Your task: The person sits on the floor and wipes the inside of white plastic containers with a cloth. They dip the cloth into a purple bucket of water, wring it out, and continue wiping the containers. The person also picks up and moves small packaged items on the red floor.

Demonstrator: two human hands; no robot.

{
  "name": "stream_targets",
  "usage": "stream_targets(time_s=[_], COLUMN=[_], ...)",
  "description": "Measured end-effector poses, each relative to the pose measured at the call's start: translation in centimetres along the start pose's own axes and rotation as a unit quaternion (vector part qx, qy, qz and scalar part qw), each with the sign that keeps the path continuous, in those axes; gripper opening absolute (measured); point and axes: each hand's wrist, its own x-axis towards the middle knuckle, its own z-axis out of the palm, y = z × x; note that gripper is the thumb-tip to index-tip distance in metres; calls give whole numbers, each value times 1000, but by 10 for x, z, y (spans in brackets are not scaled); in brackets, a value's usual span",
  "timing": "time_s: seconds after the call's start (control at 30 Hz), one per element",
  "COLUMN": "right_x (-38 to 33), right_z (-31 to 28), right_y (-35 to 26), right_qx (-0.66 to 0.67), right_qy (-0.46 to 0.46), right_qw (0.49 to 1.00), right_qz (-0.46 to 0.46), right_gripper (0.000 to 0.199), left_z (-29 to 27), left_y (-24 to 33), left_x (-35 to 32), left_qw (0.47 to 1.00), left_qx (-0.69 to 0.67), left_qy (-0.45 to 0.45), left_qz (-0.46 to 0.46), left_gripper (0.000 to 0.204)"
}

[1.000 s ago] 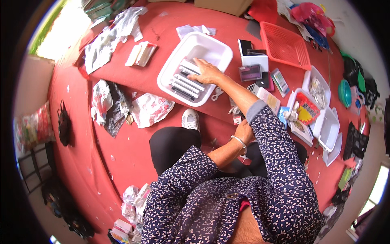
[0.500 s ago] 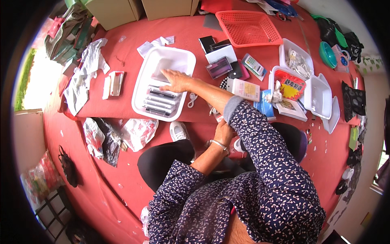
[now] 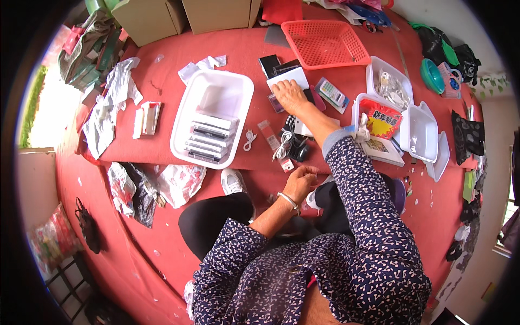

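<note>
My right hand (image 3: pixel 291 97) lies with its fingers stretched out over a pile of small flat items. Its fingertips touch a white flat box (image 3: pixel 287 77), and the palm hides most of a purple case (image 3: pixel 275 103). Just beside are a black flat case (image 3: pixel 268 66) and a calculator (image 3: pixel 332 95). My left hand (image 3: pixel 301 182), with a bracelet at the wrist, hovers above my lap, fingers loosely bent and apart, nothing visible in it. To the left stands a white plastic bin (image 3: pixel 176 125) with a row of slim boxes (image 3: pixel 210 135) inside.
A red mesh basket (image 3: pixel 325 46) stands at the back. On the right are white containers (image 3: pixel 422 130), one holding cables (image 3: pixel 391 89). A coiled white cable (image 3: pixel 249 140) and a black corded device (image 3: pixel 299 149) lie on the red cloth (image 3: pixel 157 59). Cardboard boxes (image 3: pixel 222 13) line the far edge.
My right hand has moved from the white bin rightward onto the pile of small items. My left hand, earlier partly hidden by the right sleeve, now shows more fully. The view has shifted slightly.
</note>
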Motion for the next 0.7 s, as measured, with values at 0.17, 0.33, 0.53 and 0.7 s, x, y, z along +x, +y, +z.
stream_targets(time_s=[0.17, 0.33, 0.53, 0.7], right_x=[2, 10, 36, 35], right_z=[-12, -31, -40, -31], right_y=[2, 42, 46, 37], right_qx=[-8, 131, 125, 129], right_qy=[-70, -225, -179, -197], right_qw=[997, 965, 975, 972], right_qz=[-34, 38, -35, 0], right_gripper=[19, 23, 32, 46], left_z=[-2, -1, -1, 0], left_y=[-2, 0, -5, 3], left_x=[2, -1, 1, -5], left_qw=[1000, 1000, 1000, 1000], left_qx=[-14, 13, 21, 19], left_qy=[-2, -14, -12, -13], left_qz=[-5, -5, 4, -5], left_gripper=[25, 24, 23, 21])
